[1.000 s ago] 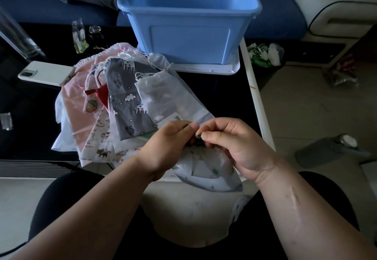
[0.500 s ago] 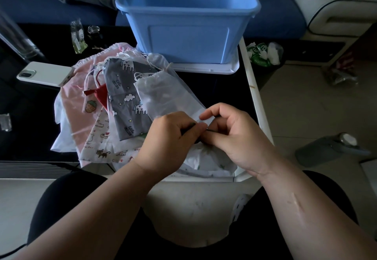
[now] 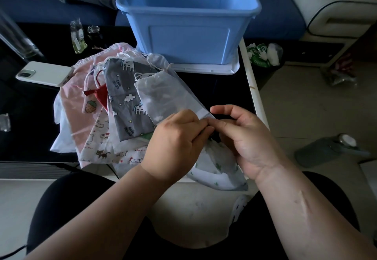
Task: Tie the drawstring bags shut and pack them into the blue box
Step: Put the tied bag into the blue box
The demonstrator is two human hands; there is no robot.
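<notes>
The left hand (image 3: 175,141) and right hand (image 3: 248,139) are meeting fingertip to fingertip, both pinching the gathered neck of a white bag (image 3: 218,170) with small green marks. Its body is hanging below the hands, over the near edge of the counter (image 3: 214,92). The cord itself is hiding under the fingers.

Just beyond the left hand a heap of other bags is lying on the counter. A sheer bag (image 3: 163,94) is on top, its lower corner ending right at the fingertips. A grey bag (image 3: 126,96) is lying just left of it, and a red bag (image 3: 101,94) and a pink bag (image 3: 73,104) farther left.

Well beyond both hands the blue box (image 3: 187,19) is standing open on a white lid (image 3: 206,69) — the sheer bag is stretching across the space between the hands and the box.

A phone (image 3: 44,73) is lying far out to the left, touching the pink bag. On the floor to the right of the right hand a dark bottle (image 3: 326,149) is lying on its side.
</notes>
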